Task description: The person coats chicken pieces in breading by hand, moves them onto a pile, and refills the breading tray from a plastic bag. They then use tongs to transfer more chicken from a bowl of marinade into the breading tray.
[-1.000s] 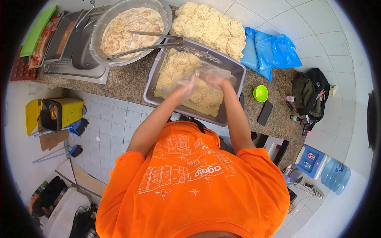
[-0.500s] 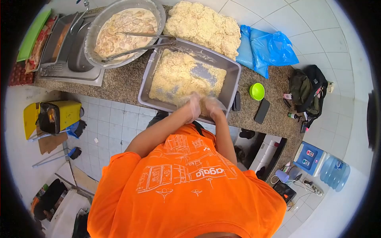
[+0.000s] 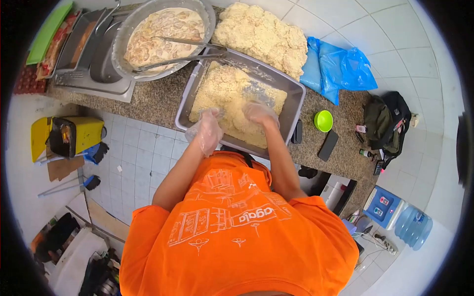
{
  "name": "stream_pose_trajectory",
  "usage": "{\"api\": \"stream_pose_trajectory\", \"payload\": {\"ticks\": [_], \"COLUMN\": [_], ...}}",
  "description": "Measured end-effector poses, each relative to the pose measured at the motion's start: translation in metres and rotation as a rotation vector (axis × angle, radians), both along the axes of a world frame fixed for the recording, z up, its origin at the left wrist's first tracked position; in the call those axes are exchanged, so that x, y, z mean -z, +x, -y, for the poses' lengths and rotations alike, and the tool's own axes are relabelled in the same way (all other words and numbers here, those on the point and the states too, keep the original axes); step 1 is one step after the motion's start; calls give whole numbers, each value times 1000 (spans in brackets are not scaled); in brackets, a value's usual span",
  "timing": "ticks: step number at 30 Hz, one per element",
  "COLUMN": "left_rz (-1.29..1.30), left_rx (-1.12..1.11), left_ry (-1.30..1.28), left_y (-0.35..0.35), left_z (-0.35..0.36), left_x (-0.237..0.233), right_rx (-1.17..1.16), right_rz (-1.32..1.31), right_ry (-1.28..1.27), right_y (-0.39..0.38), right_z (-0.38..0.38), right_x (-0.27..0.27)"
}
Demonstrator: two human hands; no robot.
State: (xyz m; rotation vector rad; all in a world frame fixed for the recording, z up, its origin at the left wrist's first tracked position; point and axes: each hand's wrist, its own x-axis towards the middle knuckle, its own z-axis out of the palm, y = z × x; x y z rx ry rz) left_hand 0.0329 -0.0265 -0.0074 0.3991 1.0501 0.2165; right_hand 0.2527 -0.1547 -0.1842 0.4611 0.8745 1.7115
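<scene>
Both my hands wear clear plastic gloves and are over a grey tub [image 3: 299, 101] of pale yellow crumbs [image 3: 217, 84]. My left hand [image 3: 207, 130] is at the tub's near left side, its fingertips by the crumbs; the loose glove hides how its fingers are bent. My right hand [image 3: 260, 113] rests on the crumbs right of the middle, fingers stretched out and partly covered. Metal tongs [image 3: 173, 61] lie across the tub's far left corner and the rim of a round basin [image 3: 117, 52] holding pieces in creamy batter [image 3: 165, 37].
A large heap of crumb-coated pieces [image 3: 261, 37] lies behind the tub, beside blue plastic bags [image 3: 343, 69]. To the right are a green bowl [image 3: 323, 121], a black phone [image 3: 328, 146] and a backpack [image 3: 385, 118]. A steel sink [image 3: 106, 71] is at left.
My hands were close together at the tub's near side. They have moved apart: the left leftward, the right forward over the crumbs. The view has shifted slightly.
</scene>
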Motion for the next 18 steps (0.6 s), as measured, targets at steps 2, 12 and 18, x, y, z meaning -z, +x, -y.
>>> {"api": "stream_pose_trajectory", "payload": {"ticks": [2,12,18], "left_rz": [-4,98,85], "left_rx": [-17,-61,-71], "left_ry": [-16,-117,-139], "left_y": [-3,-1,0], "left_z": [2,0,-1], "left_x": [-1,-3,-12], "right_rx": [385,1027,1618], "right_rz": [-839,-2811,-2558], "right_ry": [-151,64,20], "right_y": [12,-29,-53], "right_z": [7,0,-6], "right_x": [-20,-142,-241]}}
